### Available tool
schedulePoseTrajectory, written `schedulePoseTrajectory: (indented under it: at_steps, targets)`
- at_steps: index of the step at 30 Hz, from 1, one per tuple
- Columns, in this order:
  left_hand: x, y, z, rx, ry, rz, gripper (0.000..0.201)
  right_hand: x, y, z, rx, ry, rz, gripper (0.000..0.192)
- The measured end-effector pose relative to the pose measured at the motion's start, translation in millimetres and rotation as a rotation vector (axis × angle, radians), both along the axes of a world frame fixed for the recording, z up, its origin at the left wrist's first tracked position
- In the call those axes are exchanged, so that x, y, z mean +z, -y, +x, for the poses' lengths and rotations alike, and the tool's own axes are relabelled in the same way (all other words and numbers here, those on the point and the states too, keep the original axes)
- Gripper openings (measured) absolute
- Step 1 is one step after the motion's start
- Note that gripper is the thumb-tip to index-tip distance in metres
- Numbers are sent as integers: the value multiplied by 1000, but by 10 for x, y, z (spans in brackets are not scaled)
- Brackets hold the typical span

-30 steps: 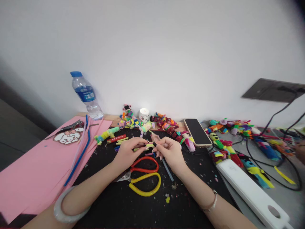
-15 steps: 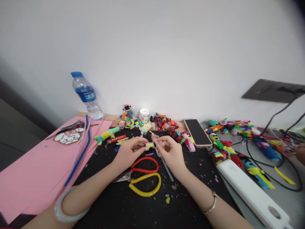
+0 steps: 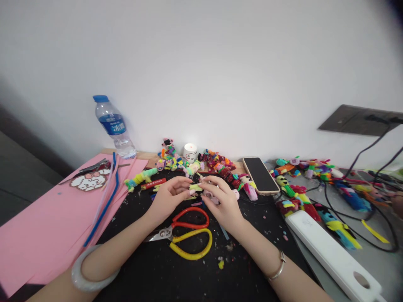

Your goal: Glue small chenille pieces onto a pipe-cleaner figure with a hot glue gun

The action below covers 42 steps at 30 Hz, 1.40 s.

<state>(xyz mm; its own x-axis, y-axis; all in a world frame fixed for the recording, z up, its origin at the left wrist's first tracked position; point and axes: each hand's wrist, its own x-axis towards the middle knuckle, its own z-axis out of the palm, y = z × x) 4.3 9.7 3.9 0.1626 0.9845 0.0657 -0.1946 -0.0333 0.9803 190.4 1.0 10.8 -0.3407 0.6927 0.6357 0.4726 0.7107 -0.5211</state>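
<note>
My left hand [image 3: 170, 196] and my right hand [image 3: 220, 201] meet over the black mat [image 3: 189, 268], both pinching a small yellow-green fuzzy piece [image 3: 195, 187] between their fingertips. A pink fuzzy bit shows under my right fingers. Just in front of the hands lie scissors [image 3: 185, 230] with one red and one yellow handle loop. A pale bangle sits on my left wrist, a thin bracelet on my right.
Pink paper sheets [image 3: 37, 226] with blue and pink pipe cleaners [image 3: 105, 205] lie left. A water bottle [image 3: 113, 128], a white cup [image 3: 190, 151] and several pipe-cleaner figures [image 3: 217, 163] stand along the wall. A phone [image 3: 260, 174], white power strip [image 3: 333, 251] and cables [image 3: 352, 209] are right.
Both hands have moved slightly away from me with the yellow-green piece. My right hand has turned over so its fingers now cover the piece from above.
</note>
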Motion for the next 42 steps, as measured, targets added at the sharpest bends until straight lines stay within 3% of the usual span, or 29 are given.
schedulePoseTrajectory:
  at_steps: [4,14,19,25,33,42]
  targets:
    - [0,6,0,-7,19,-9,28,4,-10,2,17,0,-25,37]
    - [16,15,15,-15,23,-22,28,9,-5,-25,36,-12,-22,26]
    - [25,30,10,0,-3,-22,28,13,8,-27,10,-17,-62,34]
    - [12,44,9,1,-136,76,28,-2,21,-23,-74,1,-126,27]
    - [-1,66,-19,-8,-358,246,16,51,14,-36,-9,-23,-187,23]
    - [38,75,6,-20,-313,189,24,13,-9,-30,1,-124,-351,21]
